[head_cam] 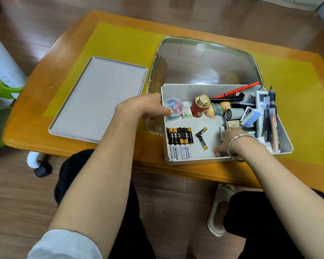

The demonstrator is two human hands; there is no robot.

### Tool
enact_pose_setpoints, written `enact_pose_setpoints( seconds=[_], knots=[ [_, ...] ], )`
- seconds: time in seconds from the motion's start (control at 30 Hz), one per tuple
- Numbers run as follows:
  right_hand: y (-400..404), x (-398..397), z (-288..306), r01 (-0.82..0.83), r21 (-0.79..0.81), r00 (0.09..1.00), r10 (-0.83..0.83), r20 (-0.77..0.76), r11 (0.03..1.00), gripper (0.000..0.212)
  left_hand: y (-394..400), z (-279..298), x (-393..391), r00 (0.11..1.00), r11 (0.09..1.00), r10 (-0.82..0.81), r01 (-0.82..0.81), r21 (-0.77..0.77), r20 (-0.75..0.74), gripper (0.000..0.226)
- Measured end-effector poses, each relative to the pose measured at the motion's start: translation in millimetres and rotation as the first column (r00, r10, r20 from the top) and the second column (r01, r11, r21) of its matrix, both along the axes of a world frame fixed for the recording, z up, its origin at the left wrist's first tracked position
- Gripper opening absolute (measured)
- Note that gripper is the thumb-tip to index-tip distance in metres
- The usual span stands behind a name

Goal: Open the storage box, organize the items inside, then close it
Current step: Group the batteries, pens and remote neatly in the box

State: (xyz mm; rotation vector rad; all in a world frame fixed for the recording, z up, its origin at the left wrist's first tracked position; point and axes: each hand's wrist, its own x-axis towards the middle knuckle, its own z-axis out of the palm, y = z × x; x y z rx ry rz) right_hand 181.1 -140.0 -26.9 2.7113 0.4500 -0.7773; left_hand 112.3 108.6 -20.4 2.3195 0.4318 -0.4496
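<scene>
1. While the left hand (150, 107) steadies the box (191, 159) at its left wall, thumb hooked over the rim, fingers curled round the edge, the lid (99, 98) lies flat on the table (45, 75), well apart to the left. So the box is open, near the table's front edge.
2. Right hand (230, 143) is down in the near right corner, fingers bent onto something small and dark. What it is, and whether it is truly pinched, I cannot tell.
3. Risk one: the bracelet (236, 146) or wrist sweeps the clutter at the right, and the pens (269, 116) propped on that wall tip out.
4. Risk two: two loose batteries (202, 137) lie just beside that hand. A careless drag and they roll.
5. Risk three: the neat row of batteries (179, 143) in the near left corner gets knocked crooked when more are added.
6. Risk four: the red bottle (199, 107) and the red pen (239, 90) stand tall. They look likely to foul the lid later.
</scene>
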Motion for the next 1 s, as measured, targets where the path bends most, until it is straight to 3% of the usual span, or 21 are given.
enact_pose_setpoints(
  seconds=[0.2, 0.3, 0.43, 0.5, 0.57, 0.73, 0.87, 1.0],
  knots=[
    [3, -2, -5, -0.015, 0.086, 0.992, 0.004, 0.128, 0.996, 0.021, -1, 0, -1, 1.0, 1.0, -0.005, 0.005, 0.0, 0.007, 0.056],
    [4, -6, 3, -0.001, 0.238, 0.99, -0.033, 0.139, 0.971, 0.029, -1, -1, 0, 1.0, 1.0, -0.002, 0.002, 0.001, 0.005, 0.056],
    [11, -14, 14, 0.042, 0.494, 0.999, -0.03, -0.033, 0.869, 0.019, 1, -1, 1, 1.0, 1.0, -0.002, 0.002, 0.006, -0.004, 0.057],
    [15, -21, 14, 0.101, 0.499, 0.981, -0.004, -0.193, 0.861, 0.01, 1, 0, 1, 1.0, 1.0, -0.01, 0.011, 0.014, -0.01, 0.058],
    [18, -24, 12, 0.116, 0.46, 0.946, 0.044, -0.323, 0.88, 0.016, 1, -1, 1, 1.0, 1.0, -0.006, 0.006, 0.016, -0.009, 0.057],
    [21, -25, 11, 0.193, 0.459, 0.924, -0.003, -0.383, 0.867, 0.034, 0, -1, 1, 1.0, 1.0, 0.001, -0.001, 0.016, -0.005, 0.056],
    [24, -29, 8, 0.352, 0.501, 0.876, -0.09, -0.473, 0.79, 0.043, 0, -1, 1, 1.0, 1.0, 0.0, 0.0, 0.011, -0.001, 0.057],
    [26, -33, 7, 0.35, 0.541, 0.884, -0.078, -0.461, 0.764, 0.058, 1, -1, 1, 1.0, 1.0, -0.004, 0.004, 0.009, 0.004, 0.057]
  ],
)
